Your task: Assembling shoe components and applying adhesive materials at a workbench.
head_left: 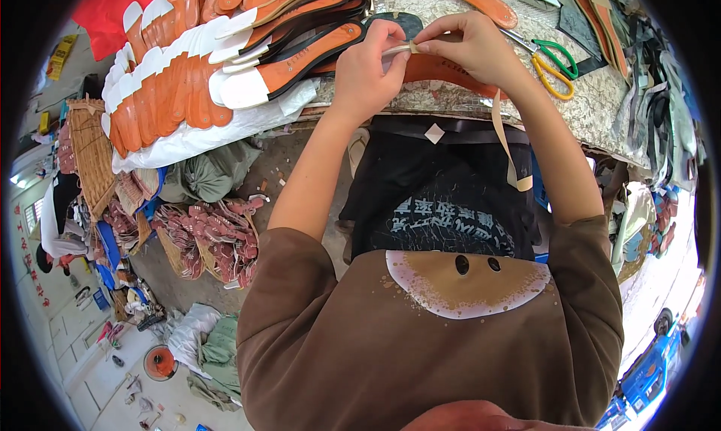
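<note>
My left hand [366, 69] and my right hand [472, 49] meet above the workbench, both pinching one end of a thin beige strip [506, 142]. The strip runs under my right wrist and hangs down in a loop over my dark lap. Just beneath my hands lies an orange shoe insole [439, 70] on the patterned bench top [593, 104]. Fingers of both hands are closed on the strip's end.
Rows of orange and white insoles [169, 85] lie stacked at the left of the bench. Scissors with green and yellow handles [552, 59] rest right of my hands. Dark strips and scraps pile at the far right. Baskets of reddish pieces [218, 239] stand on the floor at left.
</note>
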Demonstrator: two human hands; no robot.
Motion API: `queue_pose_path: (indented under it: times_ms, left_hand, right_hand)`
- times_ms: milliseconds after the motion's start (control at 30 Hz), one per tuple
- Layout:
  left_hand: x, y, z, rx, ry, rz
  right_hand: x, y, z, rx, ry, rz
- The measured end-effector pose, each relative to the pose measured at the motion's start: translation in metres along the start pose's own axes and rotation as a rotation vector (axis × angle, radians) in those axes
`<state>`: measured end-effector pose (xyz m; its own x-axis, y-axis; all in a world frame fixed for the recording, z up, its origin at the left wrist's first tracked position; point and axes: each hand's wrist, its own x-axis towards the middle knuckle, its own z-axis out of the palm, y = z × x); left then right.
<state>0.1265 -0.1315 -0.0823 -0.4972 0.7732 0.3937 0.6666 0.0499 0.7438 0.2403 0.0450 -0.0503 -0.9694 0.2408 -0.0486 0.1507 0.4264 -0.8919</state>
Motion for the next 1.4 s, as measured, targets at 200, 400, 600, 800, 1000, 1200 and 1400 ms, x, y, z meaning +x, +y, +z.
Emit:
queue_pose_path:
  times_ms: [200, 400, 600, 800, 1000, 1200, 1400]
  left_hand:
    - [-0.001, 0.011, 0.005, 0.003, 0.085, 0.048]
    - [-0.006, 0.012, 0.004, 0.096, 0.022, 0.102]
    - [-0.007, 0.009, 0.004, 0.070, 0.096, 0.123]
    - [0.024, 0.031, -0.018, 0.256, -0.285, -0.067]
    - [0.048, 0.036, 0.003, 0.267, -0.540, 0.138]
    - [0.036, 0.020, 0.014, 0.402, -0.389, 0.323]
    - [0.034, 0.033, 0.050, 0.319, -0.359, 0.473]
  right_hand:
    - [-0.014, -0.022, 0.016, -0.558, 0.301, -0.271]
    - [-0.015, 0.003, -0.023, -0.085, 0.084, -0.088]
    - [-0.030, 0.016, -0.025, -0.143, 0.010, -0.001]
    - [-0.039, -0.007, -0.014, -0.582, 0.152, -0.281]
    - [-0.041, -0.009, -0.005, -0.921, 0.179, -0.284]
    - [-0.066, 0.007, -0.029, -0.862, 0.112, -0.285]
    - [-0.069, 0.020, -0.031, -0.830, 0.192, -0.328]
